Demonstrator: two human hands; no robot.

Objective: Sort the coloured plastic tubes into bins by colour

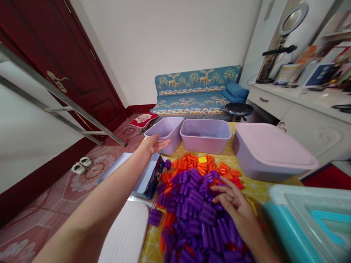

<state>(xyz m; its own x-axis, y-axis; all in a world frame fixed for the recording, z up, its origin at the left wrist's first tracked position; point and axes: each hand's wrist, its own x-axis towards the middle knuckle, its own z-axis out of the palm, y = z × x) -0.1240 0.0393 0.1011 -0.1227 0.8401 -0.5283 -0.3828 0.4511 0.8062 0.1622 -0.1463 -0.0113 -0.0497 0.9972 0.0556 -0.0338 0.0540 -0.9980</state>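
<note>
My left hand (157,144) reaches forward to the near rim of a light purple bin (171,126). Its fingers are stretched out and it holds nothing visible; whether it touches the rim I cannot tell. My right hand (235,204) rests at the right side of a big heap of purple ridged plastic pieces (196,199), fingers spread and curved over it. Orange plastic pieces (189,160) lie behind and under the purple ones, with a yellow piece (202,159) among them. A second light purple bin (205,145) stands right of the first.
A lidded purple bin (274,146) and a teal-and-clear box (312,219) stand at the right on the yellow tablecloth (253,190). At the left are a white ribbed lid (126,233) and a dark blue box (152,182). Behind stands a blue sofa (192,98).
</note>
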